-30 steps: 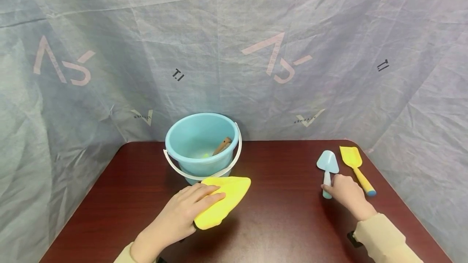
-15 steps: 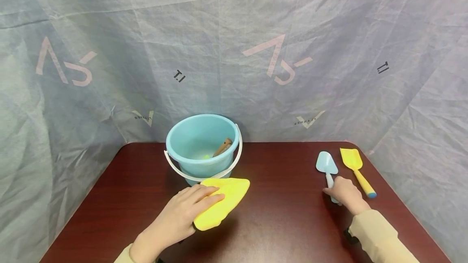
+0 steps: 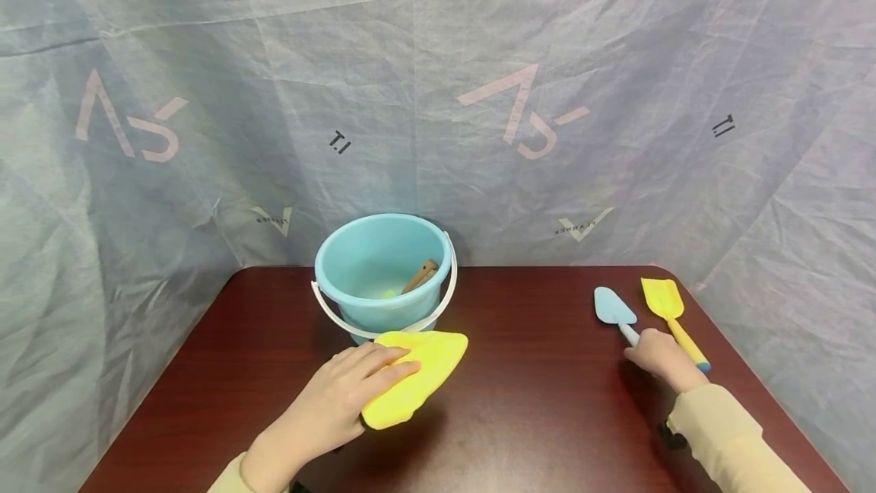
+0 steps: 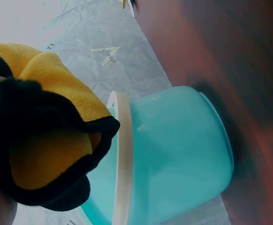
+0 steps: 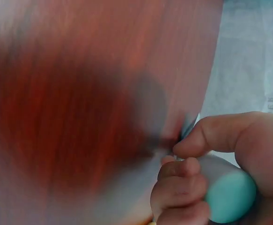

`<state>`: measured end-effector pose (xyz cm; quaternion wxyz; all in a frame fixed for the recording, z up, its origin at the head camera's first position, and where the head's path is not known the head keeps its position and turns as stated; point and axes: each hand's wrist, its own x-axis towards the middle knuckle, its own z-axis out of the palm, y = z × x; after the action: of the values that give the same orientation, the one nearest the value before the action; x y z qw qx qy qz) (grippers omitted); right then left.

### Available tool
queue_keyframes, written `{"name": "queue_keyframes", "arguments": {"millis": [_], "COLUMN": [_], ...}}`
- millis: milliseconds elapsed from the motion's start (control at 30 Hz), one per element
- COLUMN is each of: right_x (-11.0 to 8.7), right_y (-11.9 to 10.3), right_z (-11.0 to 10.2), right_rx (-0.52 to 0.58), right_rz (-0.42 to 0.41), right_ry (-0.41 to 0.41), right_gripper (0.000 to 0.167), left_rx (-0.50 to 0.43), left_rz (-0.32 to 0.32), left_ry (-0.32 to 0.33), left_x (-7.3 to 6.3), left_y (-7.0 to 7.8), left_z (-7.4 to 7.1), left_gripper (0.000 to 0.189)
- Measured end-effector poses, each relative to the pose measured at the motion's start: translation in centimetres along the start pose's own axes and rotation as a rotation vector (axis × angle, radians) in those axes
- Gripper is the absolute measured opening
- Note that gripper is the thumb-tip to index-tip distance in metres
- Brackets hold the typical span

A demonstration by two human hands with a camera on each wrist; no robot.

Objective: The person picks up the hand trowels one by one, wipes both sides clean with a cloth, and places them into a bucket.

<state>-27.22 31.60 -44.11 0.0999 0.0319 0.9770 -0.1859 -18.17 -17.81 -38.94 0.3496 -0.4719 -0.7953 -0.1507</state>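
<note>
Grips the blue trowel in the right hand, with thumb and curled fingers wrapped round its handle; shows the rounded teal end near the palm in the right wrist view. Slants the trowel now, in contrast with its nearly straight-on line a second ago, and hides in the head view the handle's lower end, visible then below the fingers. Suggests, to judge by that turn, a fuller, firmer hold, good enough to steer the tool. Changes little at the left hand: clasps the yellow cloth with fingers bent over it, just in front of the blue bucket. Keeps the trowel toward the far right corner of the table, just left of the yellow shovel, well apart from the bucket. Looks pale blue and smooth, with a broad blade, rounded at the tip. Cannot tell whether the blade touches the tabletop.
</note>
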Motion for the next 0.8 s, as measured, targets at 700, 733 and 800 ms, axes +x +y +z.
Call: {"name": "queue_keyframes", "arguments": {"millis": [700,733,800], "right_x": [-2.3,-2.5,-3.0], "right_y": [-2.0,-2.3,-3.0], "right_z": [-5.0,-5.4,-6.2], "right_rx": [-0.032,-0.046,-0.073], "right_rz": [-0.144,-0.161,-0.187], "right_ry": [-0.045,-0.041,-0.028], "right_gripper": [0.018,0.019,0.022], "left_rx": [0.031,0.032,0.035], "left_rz": [0.024,0.027,0.035], "left_ry": [0.053,0.057,0.067], "left_x": [1.8,1.8,2.0], "left_y": [0.2,0.2,0.2], "left_z": [-2.1,-2.2,-2.3], "left_gripper": [0.035,0.034,0.034]}}
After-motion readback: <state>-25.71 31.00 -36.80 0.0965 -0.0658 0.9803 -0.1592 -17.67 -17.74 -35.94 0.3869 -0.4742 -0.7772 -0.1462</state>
